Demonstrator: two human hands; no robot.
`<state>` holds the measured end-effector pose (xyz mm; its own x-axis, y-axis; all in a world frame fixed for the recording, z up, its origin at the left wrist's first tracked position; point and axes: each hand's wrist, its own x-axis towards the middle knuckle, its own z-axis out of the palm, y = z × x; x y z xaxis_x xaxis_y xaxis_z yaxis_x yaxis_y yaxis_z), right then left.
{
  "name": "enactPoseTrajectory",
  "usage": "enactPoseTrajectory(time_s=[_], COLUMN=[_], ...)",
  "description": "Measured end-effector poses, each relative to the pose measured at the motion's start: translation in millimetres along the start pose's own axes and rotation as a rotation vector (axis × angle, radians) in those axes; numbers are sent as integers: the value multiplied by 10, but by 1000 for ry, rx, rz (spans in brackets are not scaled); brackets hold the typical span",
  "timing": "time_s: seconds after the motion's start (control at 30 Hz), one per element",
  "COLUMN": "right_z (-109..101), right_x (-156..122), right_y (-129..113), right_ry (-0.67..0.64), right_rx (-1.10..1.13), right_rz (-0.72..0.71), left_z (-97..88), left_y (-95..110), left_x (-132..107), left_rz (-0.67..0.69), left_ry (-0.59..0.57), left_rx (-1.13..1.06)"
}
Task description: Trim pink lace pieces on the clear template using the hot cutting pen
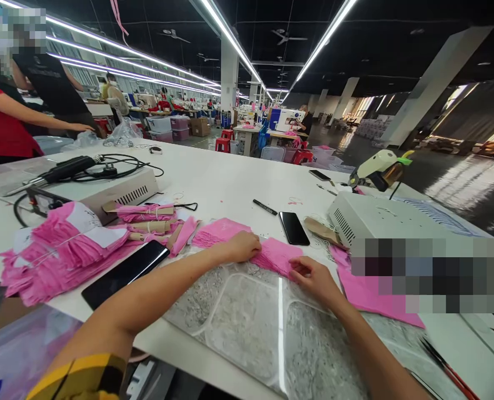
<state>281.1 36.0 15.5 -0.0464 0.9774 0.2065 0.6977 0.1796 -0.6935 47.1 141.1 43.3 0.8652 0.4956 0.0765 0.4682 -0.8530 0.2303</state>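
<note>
My left hand rests with curled fingers on the inner edges of the pink fabric pieces, where two stacks lie side by side. My right hand pinches the right edge of the right-hand pink fabric stack. Left of my left hand lies the other pink fabric stack, fanned in thin layers. Both stacks lie at the far edge of a grey marble-patterned mat. My fingertips are partly hidden by the hands themselves.
Tied pink bundles and a large black phone lie left. Ahead are a smaller phone and a marker. Metal boxes flank the mat. Scissors lie front right. People stand at far left.
</note>
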Motion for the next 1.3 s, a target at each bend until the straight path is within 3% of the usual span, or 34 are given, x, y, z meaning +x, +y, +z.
enactPoseTrajectory(time_s=[0.17,0.5,0.97,1.2,1.3], right_z=[10,64,59,84,58], right_x=[3,-13,61,69,64], right_y=[-8,-192,-74,-34,-32], right_ry=[-7,6,-6,30,54], right_rx=[-10,-207,-203,-190,-209], right_rz=[-13,-27,-73,-85,-89], left_z=[-94,-112,-186,-5,84], left_y=[8,21,126,394,419], left_x=[9,10,5,149,211], left_rz=[-26,-104,-206,-179,-165], left_ry=[-44,16,-117,-13,27], left_rx=[-16,-77,49,192,251])
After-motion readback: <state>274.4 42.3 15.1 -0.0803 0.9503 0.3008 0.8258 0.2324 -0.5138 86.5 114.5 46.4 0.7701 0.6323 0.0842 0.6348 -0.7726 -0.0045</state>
